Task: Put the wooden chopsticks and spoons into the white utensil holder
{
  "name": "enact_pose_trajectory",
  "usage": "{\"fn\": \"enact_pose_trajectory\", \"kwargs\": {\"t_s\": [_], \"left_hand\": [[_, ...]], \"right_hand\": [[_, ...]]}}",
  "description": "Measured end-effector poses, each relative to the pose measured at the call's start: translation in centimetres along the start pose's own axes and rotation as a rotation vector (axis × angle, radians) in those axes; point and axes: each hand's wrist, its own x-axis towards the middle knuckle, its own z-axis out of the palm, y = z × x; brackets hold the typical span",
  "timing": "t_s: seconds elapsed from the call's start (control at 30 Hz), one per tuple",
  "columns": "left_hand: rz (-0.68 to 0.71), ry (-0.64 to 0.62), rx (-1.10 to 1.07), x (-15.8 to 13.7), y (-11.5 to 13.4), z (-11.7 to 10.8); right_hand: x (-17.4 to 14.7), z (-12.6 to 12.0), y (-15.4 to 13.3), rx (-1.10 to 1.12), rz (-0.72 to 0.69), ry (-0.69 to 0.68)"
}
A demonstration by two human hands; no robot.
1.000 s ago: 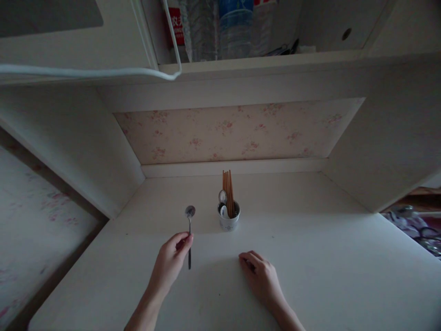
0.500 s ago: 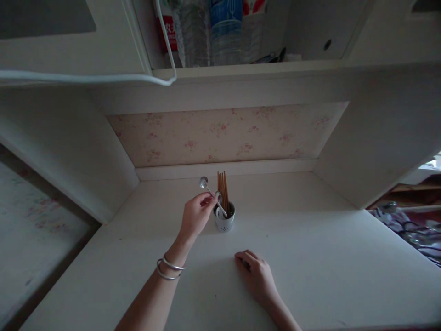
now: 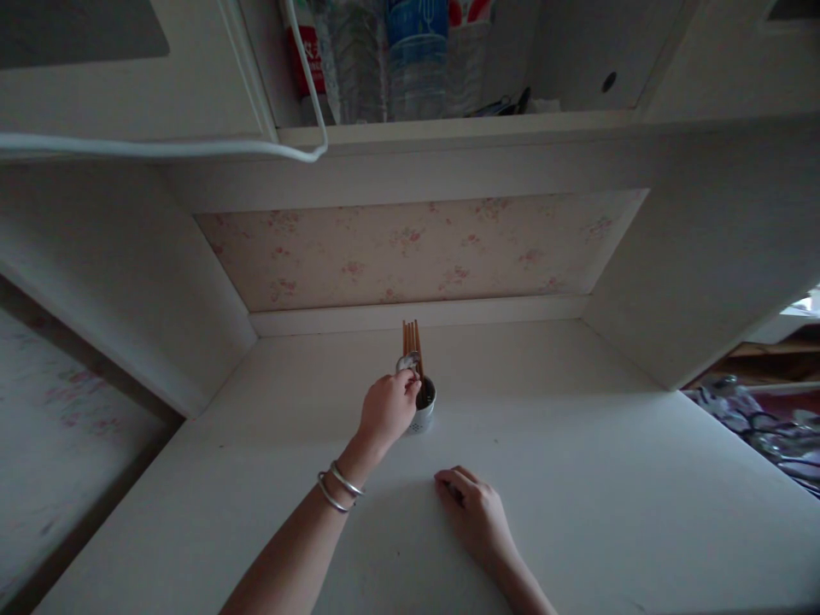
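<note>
My left hand, with two silver bangles on its wrist, is closed in a pinch on a metal spoon over the utensil holder. The spoon has its bowl up, beside the chopsticks; its handle is hidden by my fingers, and another spoon bowl overlaps there. Several brown wooden chopsticks stand upright in the light grey holder, which has small holes in its side. Nearer to me, my right hand rests on the white tabletop with its fingers curled in and nothing visible in them.
Overhead, an open shelf holds clear plastic packs and a red package. A white cable hangs across its front at left. White side panels flank the tabletop. Dark patterned cloth lies at far right.
My left hand has moved right and slightly toward me, bringing the spoon from a slant left of the holder to beside the chopsticks. My right hand stays in place.
</note>
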Motion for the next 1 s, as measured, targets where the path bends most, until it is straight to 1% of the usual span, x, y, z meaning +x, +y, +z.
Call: {"fn": "enact_pose_trajectory", "kwargs": {"t_s": [0.17,0.3,0.43,0.53,0.63,0.87,1.0], "left_hand": [[0.018,0.023,0.026,0.1,0.2,0.3],[0.041,-0.001,0.088,0.3,0.5,0.5],[0.03,-0.024,0.178,0.5,0.9,1.0],[0.017,-0.022,0.2,0.7,1.1,1.6],[0.035,-0.018,0.212,0.9,1.2,2.0],[0.058,0.067,0.27,0.7,1.4,2.6],[0.076,0.088,0.282,0.3,1.2,2.8]], "right_hand": [[0.0,0.1,0.1,0.0,0.004,-0.015],[0.0,0.1,0.1,-0.011,0.005,-0.015],[0.1,0.2,0.2,-0.02,-0.001,-0.015],[0.1,0.3,0.3,-0.012,0.001,-0.017],[0.1,0.3,0.2,-0.005,-0.001,-0.017],[0.1,0.4,0.4,-0.013,0.001,-0.025],[0.1,0.4,0.4,-0.024,-0.002,-0.026]]}}
